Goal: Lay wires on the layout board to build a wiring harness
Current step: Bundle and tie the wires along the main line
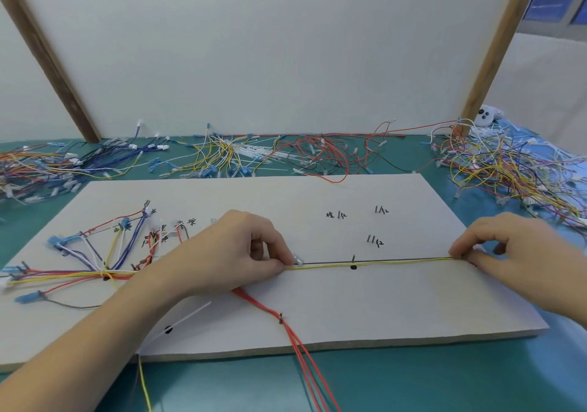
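A yellow wire (374, 263) lies stretched along the board (397, 300), pinched at each end by the left hand (251, 253) and right hand (505, 243). Many wires already fan out at left; marked pegs (370, 239) remain bare, suggesting work left.

Yellow wires (374, 263) lie taut and straight across the grey layout board (413, 300).
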`<action>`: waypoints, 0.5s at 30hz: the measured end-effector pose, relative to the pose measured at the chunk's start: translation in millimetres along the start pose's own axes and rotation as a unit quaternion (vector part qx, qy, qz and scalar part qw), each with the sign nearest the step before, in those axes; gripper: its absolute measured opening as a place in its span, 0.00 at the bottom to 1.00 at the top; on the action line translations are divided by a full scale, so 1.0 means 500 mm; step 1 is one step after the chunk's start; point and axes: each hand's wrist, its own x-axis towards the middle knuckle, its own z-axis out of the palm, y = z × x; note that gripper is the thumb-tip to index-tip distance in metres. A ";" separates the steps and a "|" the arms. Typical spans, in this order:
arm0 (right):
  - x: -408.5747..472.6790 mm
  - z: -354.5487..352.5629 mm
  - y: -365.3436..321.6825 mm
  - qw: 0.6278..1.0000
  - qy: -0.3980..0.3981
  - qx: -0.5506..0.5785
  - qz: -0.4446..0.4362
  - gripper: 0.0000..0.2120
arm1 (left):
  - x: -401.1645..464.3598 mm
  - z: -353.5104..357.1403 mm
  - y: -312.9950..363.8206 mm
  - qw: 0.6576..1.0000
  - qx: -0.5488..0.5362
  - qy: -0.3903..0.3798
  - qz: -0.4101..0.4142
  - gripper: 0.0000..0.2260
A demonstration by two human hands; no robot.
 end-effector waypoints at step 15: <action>-0.011 0.004 -0.112 0.997 0.064 -0.029 0.012 0.17 | 0.002 -0.005 -0.002 0.999 -0.029 -0.004 -0.016 0.05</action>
